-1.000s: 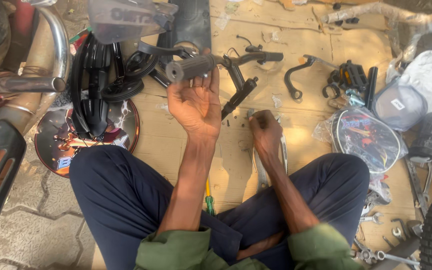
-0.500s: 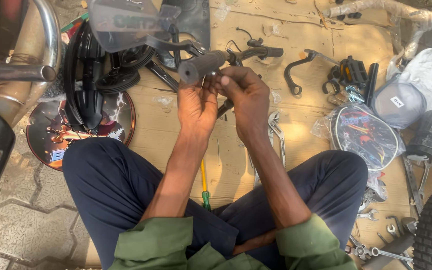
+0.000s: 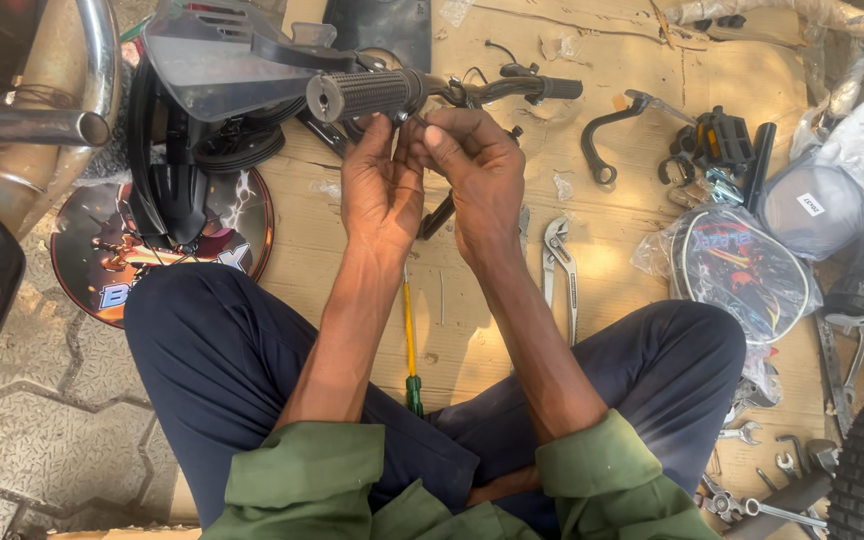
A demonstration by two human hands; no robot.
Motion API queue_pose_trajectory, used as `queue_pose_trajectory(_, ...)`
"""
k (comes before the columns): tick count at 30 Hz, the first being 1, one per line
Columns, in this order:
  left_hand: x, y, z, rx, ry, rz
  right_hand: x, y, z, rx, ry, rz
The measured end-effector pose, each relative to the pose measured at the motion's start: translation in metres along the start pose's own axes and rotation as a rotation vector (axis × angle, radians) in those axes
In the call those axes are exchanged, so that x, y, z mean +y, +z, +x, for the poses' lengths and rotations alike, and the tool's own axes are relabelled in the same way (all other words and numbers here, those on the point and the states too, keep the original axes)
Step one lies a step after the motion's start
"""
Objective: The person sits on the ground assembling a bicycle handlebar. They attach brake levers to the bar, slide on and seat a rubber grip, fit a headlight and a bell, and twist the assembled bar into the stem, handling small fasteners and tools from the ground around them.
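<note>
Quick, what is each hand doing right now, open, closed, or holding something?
Left hand: fingers pinched at the handlebar, just below its ribbed grip.
Right hand: fingertips pinched beside the left; what they hold cannot be told.

Ribbed matt rubber handlebar grip [image 3: 367, 93]; bare steel water-pump pliers [image 3: 559, 262]; glossy chrome pipe [image 3: 27, 125]; rough brown cardboard sheet [image 3: 642, 60].

Both hands meet just below the handlebar grip [image 3: 367, 94]: the left hand [image 3: 380, 190] and right hand [image 3: 477, 175] pinch something too small to tell. Pliers [image 3: 559, 262] lie right of the grip, lower down, on the cardboard [image 3: 642, 60]. A screwdriver [image 3: 410, 340] lies below the grip, between the legs.
</note>
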State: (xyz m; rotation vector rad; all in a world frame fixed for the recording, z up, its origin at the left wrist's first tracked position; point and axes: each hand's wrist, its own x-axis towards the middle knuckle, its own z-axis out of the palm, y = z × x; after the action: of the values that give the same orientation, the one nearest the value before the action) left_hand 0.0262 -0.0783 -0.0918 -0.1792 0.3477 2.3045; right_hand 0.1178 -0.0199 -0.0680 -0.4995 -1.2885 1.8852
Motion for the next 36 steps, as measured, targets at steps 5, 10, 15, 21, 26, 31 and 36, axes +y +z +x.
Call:
queue_pose_trajectory(5,0.001,0.002,-0.002,-0.05,0.017,0.039,0.001,0.002,0.005,0.005,0.023,0.027)
queue_pose_trajectory(10,0.002,-0.001,0.0,-0.167,0.06,0.128,-0.002,0.0,0.013,0.03,0.065,-0.04)
queue_pose_trajectory(15,0.0,-0.004,0.0,-0.163,0.044,0.128,-0.003,-0.002,0.013,0.0,0.043,-0.063)
queue_pose_trajectory(21,0.001,-0.002,0.0,-0.195,0.026,0.141,0.003,0.004,0.012,0.071,-0.038,-0.079)
queue_pose_trajectory(26,0.002,0.001,-0.002,-0.047,-0.007,0.136,0.0,0.006,0.011,0.085,-0.108,-0.221)
queue_pose_trajectory(31,-0.007,-0.002,0.002,-0.071,0.05,0.209,-0.006,0.012,-0.006,0.142,-0.082,-0.318)
queue_pose_trajectory(36,-0.006,-0.005,0.002,-0.105,0.039,0.254,-0.026,0.014,-0.004,0.155,-0.255,-0.646)
